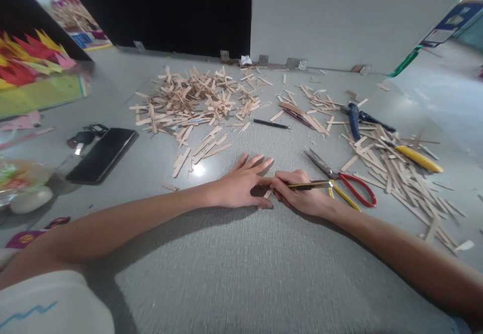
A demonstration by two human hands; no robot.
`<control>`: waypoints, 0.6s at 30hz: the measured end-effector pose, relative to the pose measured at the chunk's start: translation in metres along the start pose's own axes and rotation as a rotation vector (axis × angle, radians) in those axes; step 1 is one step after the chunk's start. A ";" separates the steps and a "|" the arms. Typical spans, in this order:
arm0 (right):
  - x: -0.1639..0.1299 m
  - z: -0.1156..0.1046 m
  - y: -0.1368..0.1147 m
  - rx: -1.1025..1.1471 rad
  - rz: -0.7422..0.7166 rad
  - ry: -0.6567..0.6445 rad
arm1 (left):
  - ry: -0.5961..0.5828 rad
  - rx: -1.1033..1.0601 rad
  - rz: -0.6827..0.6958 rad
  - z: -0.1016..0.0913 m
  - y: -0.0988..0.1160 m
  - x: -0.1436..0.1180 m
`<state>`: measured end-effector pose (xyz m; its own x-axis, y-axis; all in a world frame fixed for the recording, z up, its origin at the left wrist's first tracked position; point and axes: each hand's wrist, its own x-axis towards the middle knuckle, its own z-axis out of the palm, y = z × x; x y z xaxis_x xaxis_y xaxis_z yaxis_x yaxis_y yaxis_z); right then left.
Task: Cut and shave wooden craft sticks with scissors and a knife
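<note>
My left hand (241, 185) lies flat on the grey tabletop, fingers spread. A small piece of wooden craft stick (267, 193) shows between its thumb and forefinger, mostly covered. Right beside it, my right hand (298, 193) is closed in a pen-like grip around a slim black-and-yellow utility knife (310, 185). The knife's rear end points right; its tip is hidden by my fingers. Scissors (334, 174) with one red and one yellow handle lie open just beyond my right hand, partly covered by it.
A heap of craft sticks (192, 97) lies at the back; more sticks (400, 178) spread at right with blue-handled pliers (354, 120) and a yellow-handled tool (418, 158). A black pen (271, 123) lies ahead. A phone (103, 155) rests at left. Upright panels (339, 17) stand behind.
</note>
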<state>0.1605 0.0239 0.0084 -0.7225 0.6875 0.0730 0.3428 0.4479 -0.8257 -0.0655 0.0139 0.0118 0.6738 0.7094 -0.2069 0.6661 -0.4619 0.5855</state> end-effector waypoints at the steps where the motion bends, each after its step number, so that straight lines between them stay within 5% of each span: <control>1: 0.000 0.000 0.000 -0.010 -0.003 -0.001 | 0.000 0.004 -0.003 0.000 0.000 0.000; 11: 0.000 0.001 0.004 -0.158 -0.179 -0.015 | 0.023 0.007 -0.024 0.001 0.001 0.000; 18: 0.001 0.001 0.003 -0.166 -0.155 -0.034 | -0.016 0.034 -0.061 -0.002 0.005 0.001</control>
<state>0.1597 0.0252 0.0057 -0.7932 0.5847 0.1700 0.3185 0.6364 -0.7025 -0.0626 0.0132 0.0164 0.6366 0.7284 -0.2536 0.7163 -0.4365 0.5444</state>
